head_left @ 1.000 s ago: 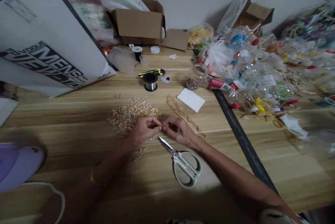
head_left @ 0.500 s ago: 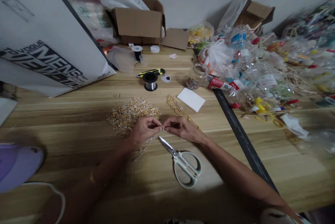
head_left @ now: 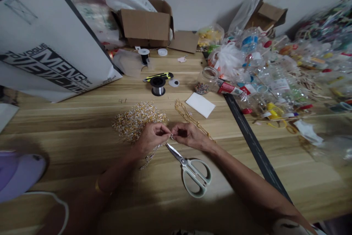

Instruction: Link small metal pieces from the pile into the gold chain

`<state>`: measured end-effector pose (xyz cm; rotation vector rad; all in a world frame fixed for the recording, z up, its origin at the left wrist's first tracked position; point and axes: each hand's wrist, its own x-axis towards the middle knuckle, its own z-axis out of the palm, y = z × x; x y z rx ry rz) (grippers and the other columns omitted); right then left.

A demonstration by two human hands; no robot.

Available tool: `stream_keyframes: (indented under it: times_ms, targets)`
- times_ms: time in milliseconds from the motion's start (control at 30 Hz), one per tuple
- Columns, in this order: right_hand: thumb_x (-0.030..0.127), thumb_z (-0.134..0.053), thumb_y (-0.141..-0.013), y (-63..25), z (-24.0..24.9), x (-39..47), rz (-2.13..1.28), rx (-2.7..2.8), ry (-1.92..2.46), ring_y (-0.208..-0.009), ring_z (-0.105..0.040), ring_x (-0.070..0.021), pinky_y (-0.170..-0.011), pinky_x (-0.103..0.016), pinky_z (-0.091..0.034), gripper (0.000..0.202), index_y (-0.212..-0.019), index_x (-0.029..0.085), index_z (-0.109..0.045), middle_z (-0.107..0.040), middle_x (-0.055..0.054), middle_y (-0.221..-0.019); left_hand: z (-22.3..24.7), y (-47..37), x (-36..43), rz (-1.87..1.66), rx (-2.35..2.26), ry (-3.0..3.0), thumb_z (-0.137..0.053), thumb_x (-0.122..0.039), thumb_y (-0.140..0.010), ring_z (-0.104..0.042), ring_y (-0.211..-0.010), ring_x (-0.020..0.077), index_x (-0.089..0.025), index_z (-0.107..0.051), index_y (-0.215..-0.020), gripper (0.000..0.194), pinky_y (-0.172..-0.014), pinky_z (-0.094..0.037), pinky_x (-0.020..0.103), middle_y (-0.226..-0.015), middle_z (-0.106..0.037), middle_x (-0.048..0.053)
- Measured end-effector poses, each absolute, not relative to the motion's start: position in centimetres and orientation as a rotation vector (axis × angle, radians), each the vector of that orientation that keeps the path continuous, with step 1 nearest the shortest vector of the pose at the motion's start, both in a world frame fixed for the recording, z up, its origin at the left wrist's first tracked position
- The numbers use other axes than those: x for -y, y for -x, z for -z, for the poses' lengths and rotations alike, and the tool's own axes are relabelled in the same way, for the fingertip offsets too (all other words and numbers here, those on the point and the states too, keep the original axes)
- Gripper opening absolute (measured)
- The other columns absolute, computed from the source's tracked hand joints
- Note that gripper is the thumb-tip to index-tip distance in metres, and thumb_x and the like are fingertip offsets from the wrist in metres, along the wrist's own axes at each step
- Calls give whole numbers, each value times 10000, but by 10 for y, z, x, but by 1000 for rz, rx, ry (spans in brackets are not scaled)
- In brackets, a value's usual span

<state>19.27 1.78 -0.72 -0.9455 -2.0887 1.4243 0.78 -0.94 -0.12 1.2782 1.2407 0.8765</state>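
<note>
My left hand (head_left: 153, 136) and my right hand (head_left: 189, 134) meet fingertip to fingertip, both pinching a small silvery ring (head_left: 172, 136). A thin silvery chain (head_left: 150, 158) trails on the table below my left hand. Beside that hand lies a heap of gold and silver links (head_left: 134, 119). Scissors (head_left: 196, 176) with pale handles rest just below my hands, blades pointing up-left. A gold chain (head_left: 192, 117) stretches behind my right hand, next to a white card (head_left: 200, 105).
Farther back are a wire spool (head_left: 158, 86), a yellow cutter (head_left: 162, 76), a jar of beads (head_left: 205, 81) and a cardboard box (head_left: 145, 22). Plastic bottles (head_left: 275, 77) crowd the right. A large white bag (head_left: 49, 44) stands left, above a purple object (head_left: 19, 176).
My hands stay nearly in place. The small ring between my fingertips has shifted slightly.
</note>
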Motion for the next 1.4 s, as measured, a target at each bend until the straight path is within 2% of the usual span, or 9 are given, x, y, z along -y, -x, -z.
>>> stream_keyframes:
  times_ms: [400,800,1200,1400]
  targets:
    - [133,-584,-748,-190,4,-17,-1497,2003,972,-551,-423,-70,-510,-179,-332,25,-772,128,-590,-507,31,-634,-1,-7,8,-855,-1222,-1265,-686,-196,-621,-558,-554,99,-116,-643,-676,106,-528,-423,196,-612,-625,7]
    - [266,-634,-776,-190,13,-21,-1737,1765,917,-578,-438,-75,-542,-200,-331,142,-817,130,-629,-538,23,-665,5,-6,4,-940,-1224,-1205,-720,-207,-593,-597,-600,116,-126,-623,-692,161,-571,-470,208,-643,-652,18]
    - [241,-666,-751,-191,12,-24,-1803,1685,912,-549,-454,-60,-529,-188,-347,132,-787,122,-622,-547,30,-636,3,-8,7,-1002,-1230,-1232,-697,-175,-615,-602,-623,111,-124,-620,-698,123,-596,-473,202,-662,-647,14]
    - [307,-687,-741,-193,11,-25,-1873,1672,915,-553,-479,-70,-518,-191,-391,199,-811,128,-635,-564,22,-644,4,-5,5,-976,-1199,-1241,-709,-174,-613,-606,-611,109,-116,-625,-717,147,-594,-480,202,-662,-654,21]
